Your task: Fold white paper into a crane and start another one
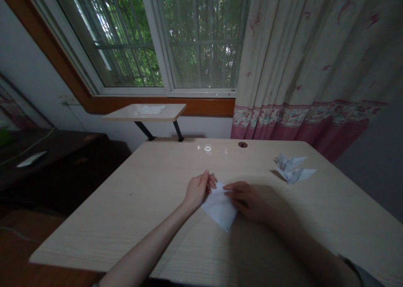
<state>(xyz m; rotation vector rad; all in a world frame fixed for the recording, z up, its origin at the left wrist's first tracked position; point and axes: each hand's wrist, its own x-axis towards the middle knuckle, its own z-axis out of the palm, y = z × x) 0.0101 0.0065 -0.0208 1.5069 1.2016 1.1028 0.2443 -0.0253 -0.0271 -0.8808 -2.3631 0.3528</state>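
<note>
Our left hand and right hand meet at opposite sides of a folded white sheet of paper, which lies on the desk between them. The sheet's long axis seems to run from its far end, between our fingers, to a tip pointing back towards us and slightly right; neither hand is clearly nearer. On the left, our fingers curl close together at the sheet's far left edge, thumb uppermost; we cannot tell whether they pinch it. On the right, our fingers reach out with narrow gaps, tips over the far right edge; we cannot see whether any grip from beneath.

Well left of the sheet stands a dark cabinet. Beyond the sheet and to its left, a pale raised shelf on black struts bears flat white paper. Under the sheet spreads the desk, pale with fine wood grain and a slight gloss. The sheet itself is thin, matt and roughly kite-shaped, with straight edges. Beyond it and to the right hangs a cream floral curtain with a pink hem. To its right sit two folded paper birds, greyish white, with sharp, spread points.
</note>
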